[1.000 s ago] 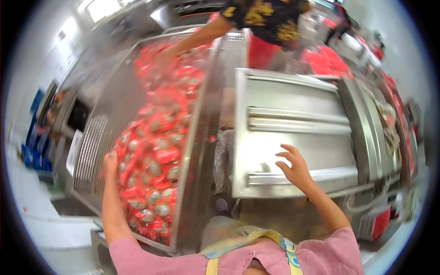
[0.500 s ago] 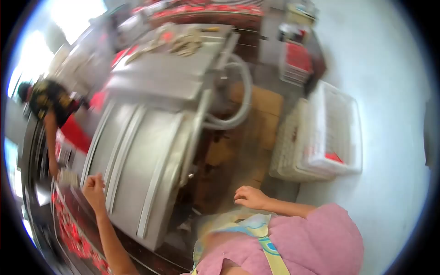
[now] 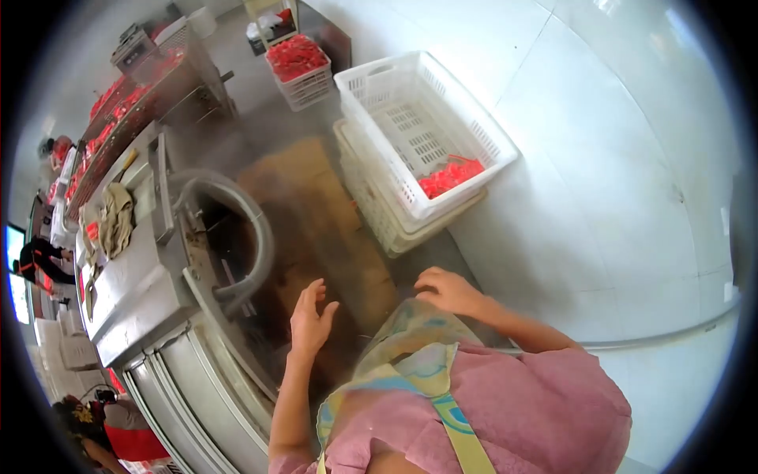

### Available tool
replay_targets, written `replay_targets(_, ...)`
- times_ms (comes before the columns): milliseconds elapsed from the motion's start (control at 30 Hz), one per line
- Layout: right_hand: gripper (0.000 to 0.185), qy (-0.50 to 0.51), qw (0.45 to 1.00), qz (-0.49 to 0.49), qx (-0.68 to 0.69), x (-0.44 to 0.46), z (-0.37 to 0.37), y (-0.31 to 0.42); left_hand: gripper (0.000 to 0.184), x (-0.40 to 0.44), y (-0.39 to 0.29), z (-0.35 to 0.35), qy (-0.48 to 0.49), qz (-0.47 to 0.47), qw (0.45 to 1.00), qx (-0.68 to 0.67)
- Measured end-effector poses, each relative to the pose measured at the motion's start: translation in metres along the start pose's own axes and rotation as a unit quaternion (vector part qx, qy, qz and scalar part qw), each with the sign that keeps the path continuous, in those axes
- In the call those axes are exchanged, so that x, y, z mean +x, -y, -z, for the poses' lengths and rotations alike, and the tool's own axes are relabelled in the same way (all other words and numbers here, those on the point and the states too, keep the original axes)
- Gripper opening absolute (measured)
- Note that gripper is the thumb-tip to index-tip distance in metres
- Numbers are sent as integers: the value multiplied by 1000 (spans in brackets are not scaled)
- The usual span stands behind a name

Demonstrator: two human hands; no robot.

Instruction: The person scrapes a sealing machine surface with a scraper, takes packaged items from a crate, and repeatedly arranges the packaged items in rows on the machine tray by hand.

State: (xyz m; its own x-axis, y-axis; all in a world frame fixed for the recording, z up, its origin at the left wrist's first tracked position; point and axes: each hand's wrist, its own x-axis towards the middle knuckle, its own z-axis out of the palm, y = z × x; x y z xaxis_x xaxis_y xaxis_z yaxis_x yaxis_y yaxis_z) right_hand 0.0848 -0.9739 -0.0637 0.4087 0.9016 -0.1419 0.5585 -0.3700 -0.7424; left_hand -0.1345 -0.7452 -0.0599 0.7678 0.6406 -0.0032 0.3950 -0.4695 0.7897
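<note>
My left hand [image 3: 312,320] is raised in front of the apron, its thumb apart from the fingers and nothing in it. My right hand [image 3: 448,291] hangs at the apron's upper right edge, fingers loosely bent, with no object visible in it. Between and below them is the clear apron [image 3: 379,347] with a yellow and blue strap over a pink top. Ahead of my right hand stands a white plastic crate [image 3: 474,118] with a small heap of red packets [image 3: 452,175] in one corner. It rests on a cream crate [image 3: 375,209]. Both hands are apart from the crates.
A metal machine [image 3: 170,292] with a grey hose [image 3: 264,241] stands at left, gloves [image 3: 117,221] on its top. Flattened cardboard [image 3: 304,186] covers the floor. Farther off are a crate of red packets [image 3: 296,59] and a heaped table [image 3: 197,79]. A co-worker [image 3: 87,430] bends at lower left.
My view has swung right, so the crates now sit nearer the middle and the machine lies at left. My left hand has come in from the machine's side towards my right hand.
</note>
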Motion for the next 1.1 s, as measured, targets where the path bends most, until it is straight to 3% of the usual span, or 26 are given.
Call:
replay_targets(100, 25, -102, 994, 25, -19, 24, 56, -32, 50, 48, -24, -18, 24, -43, 999, 10)
replay_targets(233, 20, -254, 962, -52, 80, 70, 141, -96, 44, 145, -75, -47, 11, -95, 995, 15)
replay_targets(300, 19, -295, 952, -51, 66, 96, 185, -123, 42, 201, -110, -77, 35, -92, 995, -16)
replay_targets(333, 19, -287, 954, -48, 68, 107, 203, -129, 40, 230, -127, -95, 65, -84, 994, -32)
replay_targets(467, 21, -249, 966, -47, 53, 137, 247, -152, 53, 324, -150, -185, 262, -203, 925, 187)
replay_targets(533, 21, -228, 971, -48, 56, 146, 250, -166, 64, 356, -133, -242, 399, -166, 841, 326)
replay_targets(633, 20, -181, 982, -47, 35, 152, 246, -179, 74, 372, -126, -278, 508, -80, 750, 417)
replay_targets(733, 20, -111, 986, -104, 63, 157, 248, -179, 82, 363, -90, -305, 511, -41, 753, 412)
replay_targets(833, 20, -100, 988, -106, 56, 159, 246, -187, 78, 337, -74, -318, 416, -44, 813, 406)
replay_targets(933, 21, -62, 992, -102, 34, 164, 246, -200, 67, 329, -41, -341, 389, -37, 824, 411)
replay_targets(1033, 21, 32, 993, -108, -19, 181, 241, -227, 55, 343, -42, -329, 419, -115, 813, 387)
replay_targets(1100, 22, 98, 982, -110, -114, 199, 239, -237, 48, 360, -44, -331, 527, -63, 749, 396)
